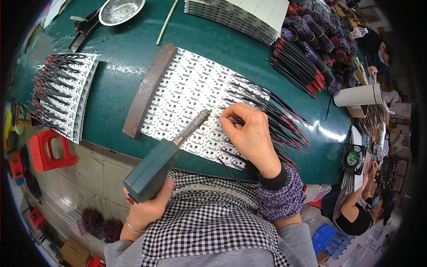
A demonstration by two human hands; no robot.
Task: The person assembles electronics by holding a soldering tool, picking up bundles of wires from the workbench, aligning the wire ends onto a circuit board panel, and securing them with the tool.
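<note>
My left hand (153,205) is wrapped round a green soldering gun (152,171). The gun's metal tip points up and right, over a white sheet of small circuit boards (189,84). Just right of the tip, my right hand (252,133) pinches at the sheet; a thin black wire seems to be between thumb and forefinger, its end partly hidden by the fingers. Black wires with red ends (284,122) fan out rightward from the sheet's right part, on both sides of this hand. A brown bar (150,91) lies along the sheet's left edge.
Wired board sheets (73,95) lie at the table's left end. At the back are a metal bowl (121,11), a thin stick (168,21) and stacked sheets (235,20). Wire bundles (298,66) fill the far right, near a small fan (353,158). A co-worker (362,211) sits at right.
</note>
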